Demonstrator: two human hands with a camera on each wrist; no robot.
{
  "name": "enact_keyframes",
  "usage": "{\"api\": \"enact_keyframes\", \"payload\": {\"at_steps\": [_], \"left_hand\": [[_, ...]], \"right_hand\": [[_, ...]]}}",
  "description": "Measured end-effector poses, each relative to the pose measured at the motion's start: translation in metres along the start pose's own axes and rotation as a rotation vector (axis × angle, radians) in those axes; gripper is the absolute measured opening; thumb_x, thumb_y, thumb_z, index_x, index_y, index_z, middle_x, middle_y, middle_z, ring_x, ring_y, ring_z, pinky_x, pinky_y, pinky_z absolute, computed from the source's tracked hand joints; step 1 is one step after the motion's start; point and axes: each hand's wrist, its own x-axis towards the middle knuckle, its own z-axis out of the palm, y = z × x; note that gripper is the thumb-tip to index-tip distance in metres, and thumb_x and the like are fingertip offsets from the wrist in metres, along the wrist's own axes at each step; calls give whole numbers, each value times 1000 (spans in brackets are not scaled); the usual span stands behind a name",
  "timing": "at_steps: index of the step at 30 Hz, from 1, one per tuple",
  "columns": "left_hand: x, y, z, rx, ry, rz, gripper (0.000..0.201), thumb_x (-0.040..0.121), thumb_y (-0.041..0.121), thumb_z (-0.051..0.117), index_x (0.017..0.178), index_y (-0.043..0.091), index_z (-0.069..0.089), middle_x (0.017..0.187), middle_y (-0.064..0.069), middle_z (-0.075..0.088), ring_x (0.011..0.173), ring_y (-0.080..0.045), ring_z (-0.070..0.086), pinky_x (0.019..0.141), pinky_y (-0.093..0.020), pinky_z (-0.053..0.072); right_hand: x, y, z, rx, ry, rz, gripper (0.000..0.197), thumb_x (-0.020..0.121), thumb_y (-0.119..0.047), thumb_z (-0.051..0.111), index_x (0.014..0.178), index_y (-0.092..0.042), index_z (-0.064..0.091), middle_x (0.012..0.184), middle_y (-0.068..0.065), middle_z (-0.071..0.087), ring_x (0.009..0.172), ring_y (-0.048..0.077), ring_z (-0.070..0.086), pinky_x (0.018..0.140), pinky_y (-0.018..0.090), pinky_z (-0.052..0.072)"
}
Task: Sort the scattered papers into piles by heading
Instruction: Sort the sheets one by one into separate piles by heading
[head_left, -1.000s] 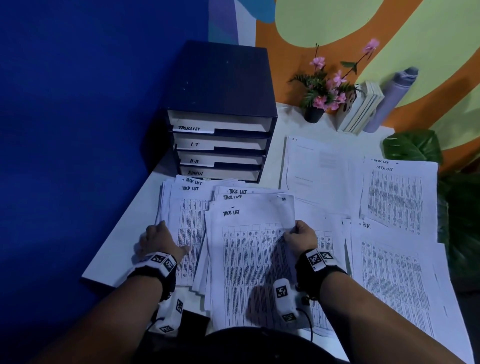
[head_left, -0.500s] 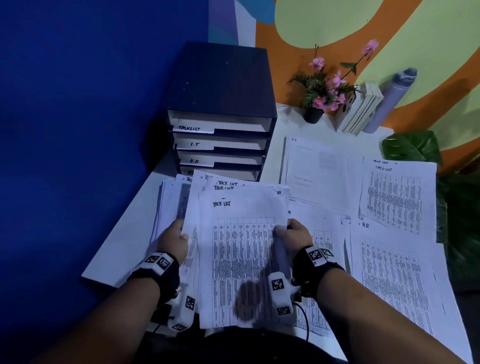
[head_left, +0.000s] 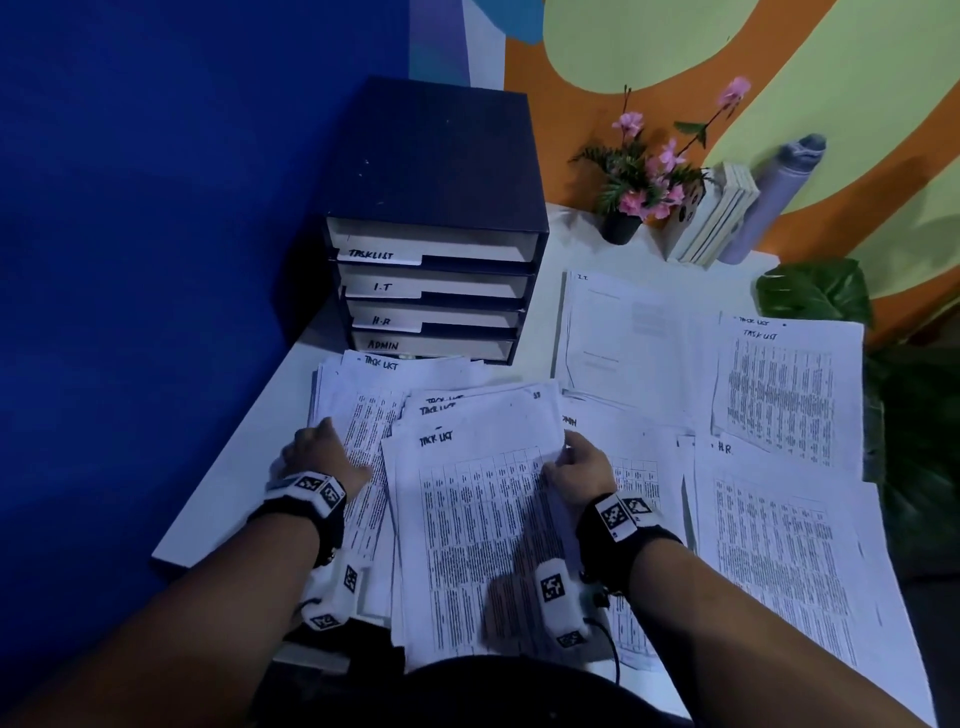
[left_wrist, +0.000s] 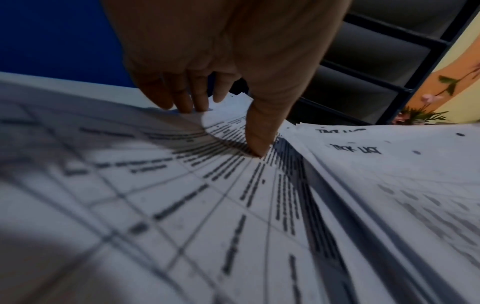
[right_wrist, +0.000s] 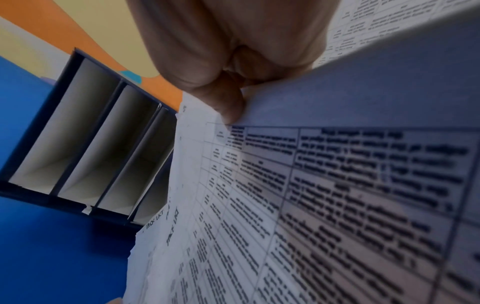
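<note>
Now the TASK LIST bundle (head_left: 483, 530) is back down at the desk's (head_left: 228, 499) near-left edge, after being lifted half a second ago. Right hand (head_left: 574, 470) still pinches its right edge; left hand (head_left: 324, 457) presses spread fingers on the TASK LIST pile (head_left: 358, 400) beside it. Likely merging both; H.R sheet (head_left: 779, 545) and others wait at the right edge.

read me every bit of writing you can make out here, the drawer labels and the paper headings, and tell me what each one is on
"TASKLIST": top drawer label.
"I.T": second drawer label.
"H.R": third drawer label.
"ADMIN": bottom drawer label.
"TASK LIST": sheet held by the right hand, far left pile, far right sheet.
"I.T.": pale sheet.
"H.R": near right sheet.
Printed tables: too blurred to read.
</note>
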Motion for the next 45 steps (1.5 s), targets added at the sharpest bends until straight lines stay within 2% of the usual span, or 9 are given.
{"api": "enact_keyframes", "payload": {"at_steps": [3,10,19,26,30,34,39,42,45], "left_hand": [[5,-3,1,-20,-24,-42,100,52,59,77,132,14,38,131,-13,49,117,-35,51,96,-48,47],[2,-10,7,-124,-84,-21,53,54,48,71,94,21,52,95,4,61,88,-25,63,85,-37,53],[-25,-8,4,-530,51,73,9,95,15,51,102,10,53,101,-12,61,85,-27,56,69,-27,41],[-51,19,7,-800,-116,198,33,95,5,49,121,24,56,111,3,60,100,-18,55,79,-23,45],[-36,12,19,-545,-112,171,20,85,12,53,95,23,65,96,-3,68,91,-27,63,76,-27,51],[-21,-3,29,-296,91,144,22,62,27,59,76,10,57,100,0,69,91,-21,66,81,-31,56],[-15,2,26,-313,16,36,64,77,34,67,135,20,47,126,-5,60,117,-25,57,99,-33,47],[-15,6,24,-298,-83,58,23,83,33,63,98,16,57,87,-3,60,84,-25,59,78,-31,48],[-16,9,28,-346,-79,59,26,90,25,55,71,15,41,68,-3,45,64,-22,45,61,-27,34]], "right_hand": [[3,4,0,-80,18,-14,29,83,0,59,67,-16,42,61,1,44,66,21,46,53,25,36],[6,10,-3,11,-33,21,21,86,-2,61,73,-12,47,66,3,46,58,15,43,44,14,36],[10,16,-4,421,15,168,24,80,2,58,67,-16,53,60,7,53,64,21,49,60,35,43],[8,6,2,628,-16,245,27,88,-4,60,70,-15,43,63,8,44,59,20,43,62,42,42],[12,10,8,458,8,188,41,70,-19,64,109,-24,53,81,12,62,68,29,60,65,52,56],[10,8,5,197,90,175,22,79,-2,58,66,-12,42,60,6,45,58,19,43,48,25,35],[9,20,6,169,95,250,23,81,3,55,67,-9,41,64,12,46,57,18,43,44,21,33],[13,25,9,195,75,233,11,80,-3,59,83,6,53,76,25,59,66,21,52,53,29,43],[25,40,13,257,-6,233,7,71,-11,65,73,-12,58,82,26,65,70,27,60,66,50,55]]}}
